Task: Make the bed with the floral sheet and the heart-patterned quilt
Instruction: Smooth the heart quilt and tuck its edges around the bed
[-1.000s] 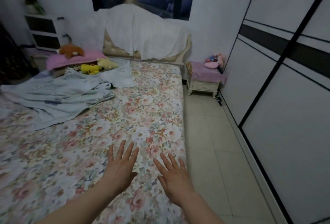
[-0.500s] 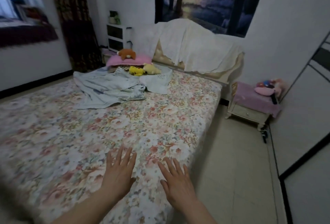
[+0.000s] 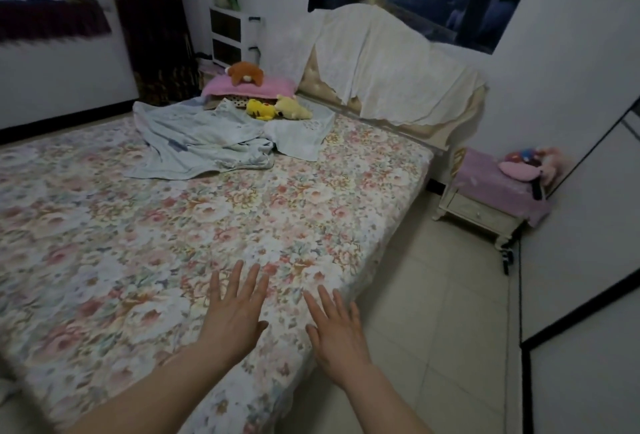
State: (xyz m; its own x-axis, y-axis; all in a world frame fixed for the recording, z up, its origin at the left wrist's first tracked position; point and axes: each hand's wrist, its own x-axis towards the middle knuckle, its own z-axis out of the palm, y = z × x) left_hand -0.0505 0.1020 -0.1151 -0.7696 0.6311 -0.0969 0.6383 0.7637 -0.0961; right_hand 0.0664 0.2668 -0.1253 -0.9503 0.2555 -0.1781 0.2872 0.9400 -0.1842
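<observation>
The floral sheet (image 3: 242,212) lies spread flat over the whole mattress. My left hand (image 3: 233,312) lies palm down on it near the bed's right edge, fingers straight and spread. My right hand (image 3: 337,333) lies flat beside it at the very edge, fingers straight. A crumpled pale blue quilt (image 3: 201,143) sits heaped near the head of the bed; its pattern is too small to make out. Neither hand holds anything.
A pink pillow (image 3: 249,87) with a brown plush (image 3: 244,72) lies at the head, with two yellow plush toys (image 3: 277,110) beside it. A white cloth drapes the headboard (image 3: 388,70). A nightstand (image 3: 491,198) stands right of the bed on the tiled floor (image 3: 443,295).
The view has swung left, showing more of the bed, the curtain and the window. Both hands stay flat on the sheet at the right edge, barely shifted.
</observation>
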